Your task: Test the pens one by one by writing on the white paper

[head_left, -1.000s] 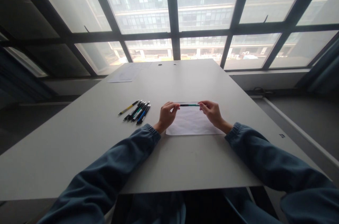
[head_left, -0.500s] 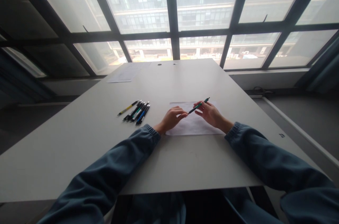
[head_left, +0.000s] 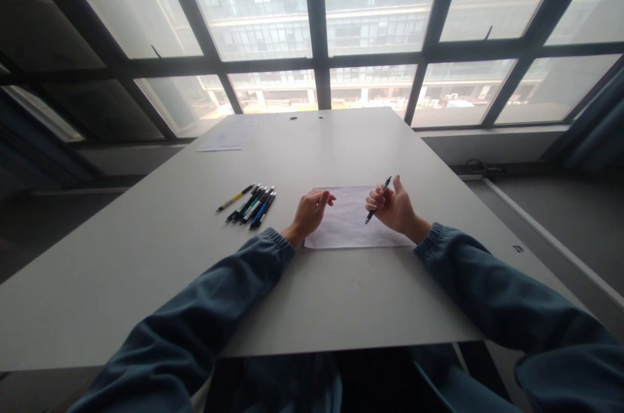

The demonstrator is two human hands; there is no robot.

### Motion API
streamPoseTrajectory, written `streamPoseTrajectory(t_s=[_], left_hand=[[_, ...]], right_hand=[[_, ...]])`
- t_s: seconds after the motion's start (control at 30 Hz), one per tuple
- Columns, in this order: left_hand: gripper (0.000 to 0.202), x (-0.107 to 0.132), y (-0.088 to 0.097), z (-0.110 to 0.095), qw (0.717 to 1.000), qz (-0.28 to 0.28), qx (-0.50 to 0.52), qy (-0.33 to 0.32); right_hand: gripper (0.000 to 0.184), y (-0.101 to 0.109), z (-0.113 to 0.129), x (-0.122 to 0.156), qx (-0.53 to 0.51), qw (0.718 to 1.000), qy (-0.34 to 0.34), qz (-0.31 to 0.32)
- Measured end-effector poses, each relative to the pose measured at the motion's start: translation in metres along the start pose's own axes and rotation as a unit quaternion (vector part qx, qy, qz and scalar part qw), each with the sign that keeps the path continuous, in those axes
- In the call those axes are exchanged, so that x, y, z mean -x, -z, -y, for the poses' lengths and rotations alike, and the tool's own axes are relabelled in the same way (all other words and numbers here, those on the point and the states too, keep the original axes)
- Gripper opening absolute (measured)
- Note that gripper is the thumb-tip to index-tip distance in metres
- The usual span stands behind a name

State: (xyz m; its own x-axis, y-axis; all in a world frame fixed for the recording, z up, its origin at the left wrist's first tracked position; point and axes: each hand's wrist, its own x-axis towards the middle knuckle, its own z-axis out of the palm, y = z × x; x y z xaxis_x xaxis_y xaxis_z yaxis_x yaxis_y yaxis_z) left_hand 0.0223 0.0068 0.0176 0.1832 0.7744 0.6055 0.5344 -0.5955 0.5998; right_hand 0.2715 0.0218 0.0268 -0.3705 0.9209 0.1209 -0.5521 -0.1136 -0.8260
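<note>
A green and black pen [head_left: 371, 213] is gripped by the curled fingers of my right hand [head_left: 397, 210], its thumb raised away from the pen. It slants, with the upper end by the fingertips and the lower end pointing toward me above the paper. My left hand [head_left: 310, 211] is at the left side of the white paper sheet [head_left: 346, 227], loosely curved and holding nothing, thumb and fingers slightly apart. Left of that hand lies a bunch of several pens [head_left: 251, 207], mostly black with green, white and blue parts. A yellow and black pen [head_left: 234, 199] lies at the bunch's left.
The white table [head_left: 160, 289] stretches toward large windows. Printed papers [head_left: 224, 138] lie at its far left. A small dark round spot [head_left: 293, 118] is near the far edge, and a small dark mark [head_left: 517, 248] is by the right edge.
My left hand has let go of the pen and drawn back slightly left. The pen has turned in my right hand, now steeper, and the right thumb has lifted.
</note>
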Motion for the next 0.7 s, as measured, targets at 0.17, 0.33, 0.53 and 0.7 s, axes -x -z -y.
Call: streamPoseTrajectory(t_s=[0.17, 0.33, 0.53, 0.7], left_hand=[[0.055, 0.000, 0.001, 0.002, 1.000, -0.006, -0.013, 0.009], [0.053, -0.001, 0.001, 0.002, 1.000, -0.008, -0.019, 0.013], [0.038, -0.001, -0.001, 0.005, 0.999, 0.002, -0.041, 0.016], [0.030, 0.001, -0.002, 0.011, 0.995, 0.050, -0.085, -0.001]], right_hand=[[0.062, -0.001, 0.002, 0.002, -0.045, 0.999, -0.007, 0.014], [0.054, -0.001, 0.003, 0.003, -0.063, 0.998, -0.020, 0.013], [0.049, -0.002, 0.005, 0.005, -0.093, 0.995, -0.044, -0.005], [0.028, 0.001, 0.004, 0.005, -0.132, 0.989, -0.070, -0.013]])
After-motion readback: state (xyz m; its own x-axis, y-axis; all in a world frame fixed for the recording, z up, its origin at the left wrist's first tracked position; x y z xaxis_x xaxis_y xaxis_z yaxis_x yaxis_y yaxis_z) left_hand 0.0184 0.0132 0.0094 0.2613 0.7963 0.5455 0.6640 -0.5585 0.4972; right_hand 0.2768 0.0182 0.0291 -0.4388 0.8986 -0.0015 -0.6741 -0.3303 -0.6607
